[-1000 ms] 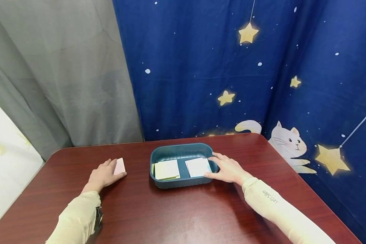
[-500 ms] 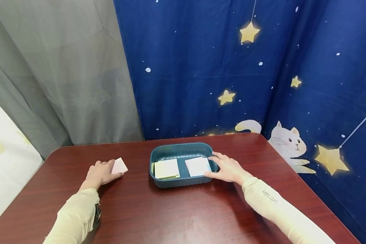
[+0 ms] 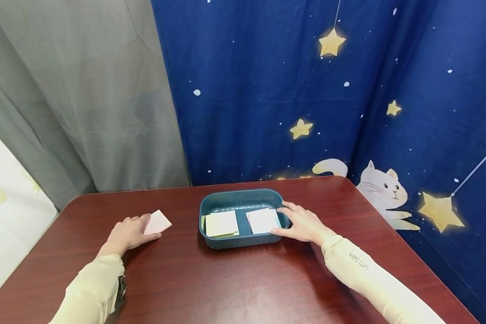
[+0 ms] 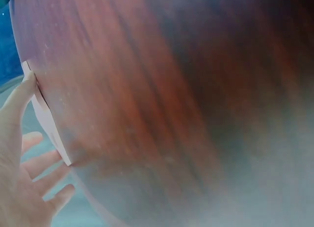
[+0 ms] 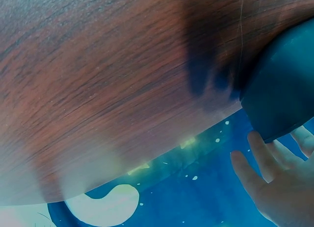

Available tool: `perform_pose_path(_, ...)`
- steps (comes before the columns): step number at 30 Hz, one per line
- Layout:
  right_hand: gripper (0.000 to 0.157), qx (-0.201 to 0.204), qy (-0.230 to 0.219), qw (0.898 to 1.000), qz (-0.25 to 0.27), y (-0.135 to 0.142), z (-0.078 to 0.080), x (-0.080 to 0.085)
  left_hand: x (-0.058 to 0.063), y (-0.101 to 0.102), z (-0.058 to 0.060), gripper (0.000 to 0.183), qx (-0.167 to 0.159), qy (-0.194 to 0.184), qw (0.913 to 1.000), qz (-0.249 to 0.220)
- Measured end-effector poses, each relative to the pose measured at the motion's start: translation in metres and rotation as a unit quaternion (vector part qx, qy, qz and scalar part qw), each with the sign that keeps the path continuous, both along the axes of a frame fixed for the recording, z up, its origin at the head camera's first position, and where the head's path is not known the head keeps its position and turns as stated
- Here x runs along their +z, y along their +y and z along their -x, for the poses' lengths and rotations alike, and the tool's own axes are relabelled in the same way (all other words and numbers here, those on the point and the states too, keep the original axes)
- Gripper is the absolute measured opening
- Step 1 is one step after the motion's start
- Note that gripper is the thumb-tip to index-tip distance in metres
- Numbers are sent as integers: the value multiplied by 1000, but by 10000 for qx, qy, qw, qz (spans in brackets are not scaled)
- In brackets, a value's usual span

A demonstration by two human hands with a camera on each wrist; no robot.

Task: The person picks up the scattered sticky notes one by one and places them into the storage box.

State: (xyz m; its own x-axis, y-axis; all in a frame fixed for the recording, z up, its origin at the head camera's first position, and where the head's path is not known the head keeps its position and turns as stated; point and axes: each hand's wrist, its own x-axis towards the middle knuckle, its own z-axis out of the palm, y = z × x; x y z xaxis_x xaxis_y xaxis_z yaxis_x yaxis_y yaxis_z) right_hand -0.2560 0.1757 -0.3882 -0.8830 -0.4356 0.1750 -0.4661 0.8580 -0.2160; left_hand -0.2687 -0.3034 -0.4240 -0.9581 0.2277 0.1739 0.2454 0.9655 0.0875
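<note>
In the head view my left hand (image 3: 125, 234) is at a pale pink pad of square notes (image 3: 159, 222) lying on the left of the table. Its thumb lies along the pad's near side, and the hand covers the pad's left part. The left wrist view shows the thumb at the edge of the pad (image 4: 46, 116), the other fingers spread. Toward the middle stands a dark teal box (image 3: 243, 243) with yellowish notes (image 3: 220, 224) and whitish notes (image 3: 264, 221) in it. My right hand (image 3: 301, 222) rests on the box's right end, thumb and fingers apart at the rim.
The reddish-brown wooden table (image 3: 227, 288) has rounded far corners. Right behind it hang a grey curtain (image 3: 125, 112) and a blue one (image 3: 247, 90) with stars and a white cat.
The pink pad has turned on the table and more of it shows. My left hand has drawn back slightly to the left. The right hand and the box stay put.
</note>
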Motion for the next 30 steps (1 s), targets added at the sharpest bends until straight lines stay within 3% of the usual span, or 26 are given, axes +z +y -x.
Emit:
perform_pose_path(5,80,-10,-37,10000,3,0,0,2,1,-4,-2,66,-88,-81,9997,-208)
perform_pose_path(20,79,-26,-33,10000,-1,0,0,0,2,-1,-6,68,-14,299,9996,13)
perform_pose_path(30,80,-32,-35,10000,8,1,0,-1,13,3,-10,72,-24,583,9983,-56)
